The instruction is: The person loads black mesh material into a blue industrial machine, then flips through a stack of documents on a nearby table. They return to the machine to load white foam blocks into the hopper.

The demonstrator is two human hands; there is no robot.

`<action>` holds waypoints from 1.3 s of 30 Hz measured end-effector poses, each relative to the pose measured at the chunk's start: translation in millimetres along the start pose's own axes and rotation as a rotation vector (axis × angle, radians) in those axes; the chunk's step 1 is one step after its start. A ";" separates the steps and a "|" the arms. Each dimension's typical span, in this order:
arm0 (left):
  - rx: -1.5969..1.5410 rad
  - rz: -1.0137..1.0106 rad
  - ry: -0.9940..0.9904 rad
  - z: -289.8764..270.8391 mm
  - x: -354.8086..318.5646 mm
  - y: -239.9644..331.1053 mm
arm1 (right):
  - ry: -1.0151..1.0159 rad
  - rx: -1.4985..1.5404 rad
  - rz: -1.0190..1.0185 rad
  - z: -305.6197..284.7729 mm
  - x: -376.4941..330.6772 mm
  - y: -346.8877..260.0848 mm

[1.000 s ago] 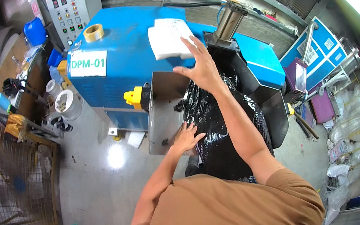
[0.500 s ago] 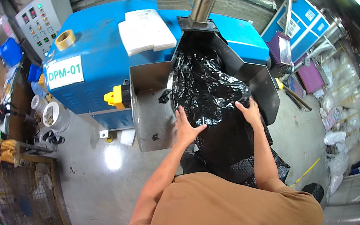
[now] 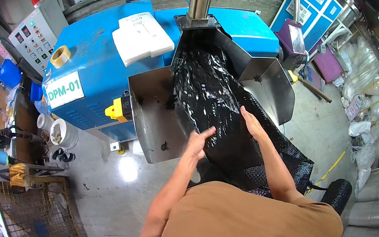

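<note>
A long mass of shiny black plastic film (image 3: 210, 96) lies in the steel trough of a blue machine and runs down toward my body. My left hand (image 3: 198, 144) rests at the film's left edge, thumb stretched out over it and the other fingers partly hidden. On the film's right side is my right hand (image 3: 252, 123), its fingers straight and pointing away from me. Neither hand visibly grips the film. Black woven sheeting (image 3: 284, 156) spreads beneath and beyond my right forearm.
Steel trough walls (image 3: 155, 118) flank the film. A yellow switch box (image 3: 118, 110), a tape roll (image 3: 60, 56) and white sheets (image 3: 143, 40) are on the blue machine (image 3: 92, 45). White buckets (image 3: 61, 132) stand left; clear plastic bundles (image 3: 370, 93) are piled right.
The film has drawn into a narrower, longer mass, uncovering the trough's right side. My hands have come closer together, and the left has moved lower. The woven sheeting shows more at right.
</note>
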State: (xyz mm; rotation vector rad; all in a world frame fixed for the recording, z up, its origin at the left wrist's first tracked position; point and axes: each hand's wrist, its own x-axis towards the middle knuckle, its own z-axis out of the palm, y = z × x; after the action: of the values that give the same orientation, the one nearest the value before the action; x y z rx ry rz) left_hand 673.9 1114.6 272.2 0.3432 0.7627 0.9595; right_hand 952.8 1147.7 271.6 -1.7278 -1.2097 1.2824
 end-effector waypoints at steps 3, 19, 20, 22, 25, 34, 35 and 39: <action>0.096 0.228 0.071 16.3 -8.5 79.1 | -0.062 -0.026 -0.263 30.0 -22.1 -19.4; 1.765 0.520 0.151 42.9 40.6 60.1 | 0.343 -0.420 -0.250 49.7 -31.7 -51.7; 1.765 0.544 0.146 41.0 47.0 56.4 | 0.426 -0.488 -0.350 49.0 -19.8 -66.6; 1.778 0.564 0.125 33.5 60.0 47.8 | 0.413 -0.383 -0.523 62.9 -11.8 -128.2; 1.797 0.458 0.165 24.1 73.9 34.0 | 0.356 -0.484 -0.859 94.1 37.0 -176.7; 1.732 0.283 0.211 -3.2 79.9 34.1 | 0.200 -1.000 -1.214 254.4 173.1 -307.1; 1.737 0.278 0.230 -6.4 80.8 33.8 | 0.166 -1.026 -1.186 271.0 186.3 -312.9; 1.740 0.308 0.285 -16.3 88.5 32.9 | 0.216 -1.122 -1.229 279.4 238.9 -329.3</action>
State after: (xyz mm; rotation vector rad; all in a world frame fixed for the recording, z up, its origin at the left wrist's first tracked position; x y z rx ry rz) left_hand 672.7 1205.4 241.8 1.8860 1.7212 0.3701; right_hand 613.6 1482.8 398.8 -1.1175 -2.4596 -0.4066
